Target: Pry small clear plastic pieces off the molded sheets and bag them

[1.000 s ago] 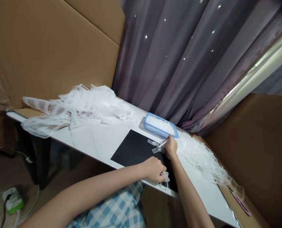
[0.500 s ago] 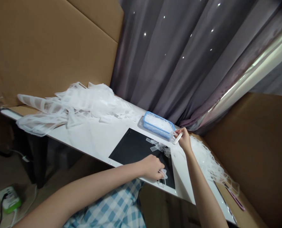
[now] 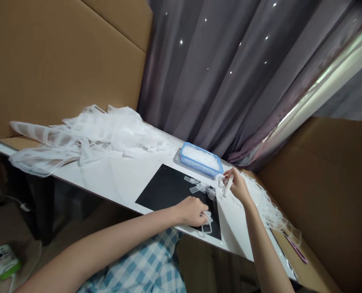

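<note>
My left hand (image 3: 193,211) is closed on thin white frame-like pieces (image 3: 207,228) above the near right part of a black mat (image 3: 159,188). My right hand (image 3: 236,184) grips a white strip (image 3: 228,185), with thin looped pieces beside its fingertips, just right of a blue basket (image 3: 201,166). White pieces fill the basket. Several short translucent strips (image 3: 199,187) lie crossed on the mat's far right part.
A big heap of white mesh pieces (image 3: 107,130) covers the table's left end. More looped white pieces (image 3: 260,199) lie at the right, near a pink tool (image 3: 298,251). Cardboard panels (image 3: 61,61) and a grey curtain (image 3: 193,81) stand around the table.
The whole view has shifted slightly. My right hand has moved a little away from the basket, and its white strip is now more upright. My left hand still holds its pieces, which hang more spread.
</note>
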{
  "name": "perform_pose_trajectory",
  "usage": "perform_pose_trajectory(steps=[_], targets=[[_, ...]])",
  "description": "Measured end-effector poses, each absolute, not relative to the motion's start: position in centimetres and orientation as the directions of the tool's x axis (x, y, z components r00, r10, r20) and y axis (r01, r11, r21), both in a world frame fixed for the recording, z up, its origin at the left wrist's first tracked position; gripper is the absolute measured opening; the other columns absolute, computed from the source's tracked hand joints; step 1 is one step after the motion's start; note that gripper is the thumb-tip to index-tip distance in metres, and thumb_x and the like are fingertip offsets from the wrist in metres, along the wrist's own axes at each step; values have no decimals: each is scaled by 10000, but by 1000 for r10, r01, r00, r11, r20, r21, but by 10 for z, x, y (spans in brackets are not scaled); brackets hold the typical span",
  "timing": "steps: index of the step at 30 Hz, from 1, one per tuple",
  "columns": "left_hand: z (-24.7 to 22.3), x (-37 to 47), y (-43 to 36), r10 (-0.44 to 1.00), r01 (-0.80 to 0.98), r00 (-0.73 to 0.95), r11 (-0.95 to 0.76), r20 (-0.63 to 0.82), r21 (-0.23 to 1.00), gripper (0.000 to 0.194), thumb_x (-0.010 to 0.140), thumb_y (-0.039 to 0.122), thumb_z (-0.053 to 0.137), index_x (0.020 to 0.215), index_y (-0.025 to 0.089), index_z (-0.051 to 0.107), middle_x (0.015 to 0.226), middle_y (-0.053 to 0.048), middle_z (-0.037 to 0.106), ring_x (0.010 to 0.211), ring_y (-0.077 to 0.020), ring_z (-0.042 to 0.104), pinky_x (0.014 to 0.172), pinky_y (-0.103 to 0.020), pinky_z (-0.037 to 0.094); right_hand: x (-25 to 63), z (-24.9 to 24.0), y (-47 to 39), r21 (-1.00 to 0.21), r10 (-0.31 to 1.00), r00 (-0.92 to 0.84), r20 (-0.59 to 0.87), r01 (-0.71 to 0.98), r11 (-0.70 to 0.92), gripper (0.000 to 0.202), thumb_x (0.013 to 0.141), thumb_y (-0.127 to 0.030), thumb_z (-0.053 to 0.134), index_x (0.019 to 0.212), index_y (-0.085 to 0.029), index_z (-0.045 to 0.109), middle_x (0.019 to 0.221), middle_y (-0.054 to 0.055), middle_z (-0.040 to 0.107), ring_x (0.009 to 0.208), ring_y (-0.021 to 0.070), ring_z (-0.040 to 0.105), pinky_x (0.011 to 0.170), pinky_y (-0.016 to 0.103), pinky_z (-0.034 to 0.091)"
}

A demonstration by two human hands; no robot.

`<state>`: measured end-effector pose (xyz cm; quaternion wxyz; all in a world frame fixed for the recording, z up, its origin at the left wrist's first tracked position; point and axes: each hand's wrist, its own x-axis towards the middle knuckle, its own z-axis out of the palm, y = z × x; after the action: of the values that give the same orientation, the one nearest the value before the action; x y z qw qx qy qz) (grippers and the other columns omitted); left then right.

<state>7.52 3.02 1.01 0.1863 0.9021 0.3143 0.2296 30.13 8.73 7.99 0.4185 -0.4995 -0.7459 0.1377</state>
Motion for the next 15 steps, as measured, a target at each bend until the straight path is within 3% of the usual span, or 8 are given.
perform_pose_trajectory(steps=[4, 7, 12, 15], targets=[[12, 73, 39, 776, 459, 554, -588, 303, 666, 211, 829, 288, 457, 676, 168, 539, 614, 2, 565, 574, -122, 523, 509, -228, 285, 288, 71, 79, -716, 902, -261, 343, 549, 431, 233, 639, -193, 590, 783, -219, 409, 894, 24, 624, 706, 162, 582, 634, 276, 452], [10, 75, 46, 831, 399, 471, -499, 295, 769, 167, 838, 272, 452, 736, 161, 525, 643, 18, 539, 610, -111, 508, 533, -211, 308, 277, 64, 74, -773, 906, -319, 280, 485, 409, 253, 637, -169, 594, 793, -220, 402, 901, 13, 613, 728, 152, 578, 636, 262, 460], [2, 81, 56, 876, 303, 401, -402, 267, 864, 114, 806, 271, 523, 795, 162, 490, 686, 28, 537, 660, -121, 512, 580, -211, 350, 266, 53, 71, -847, 899, -383, 212, 387, 364, 302, 660, -220, 649, 806, -224, 385, 915, 14, 590, 703, 133, 562, 610, 251, 476], [-4, 84, 60, 894, 257, 372, -358, 250, 897, 194, 773, 277, 583, 883, 168, 467, 751, 18, 566, 698, -132, 527, 608, -216, 379, 264, 53, 68, -877, 890, -420, 178, 343, 337, 330, 672, -267, 682, 806, -225, 383, 897, 8, 585, 698, 129, 556, 605, 248, 484]])
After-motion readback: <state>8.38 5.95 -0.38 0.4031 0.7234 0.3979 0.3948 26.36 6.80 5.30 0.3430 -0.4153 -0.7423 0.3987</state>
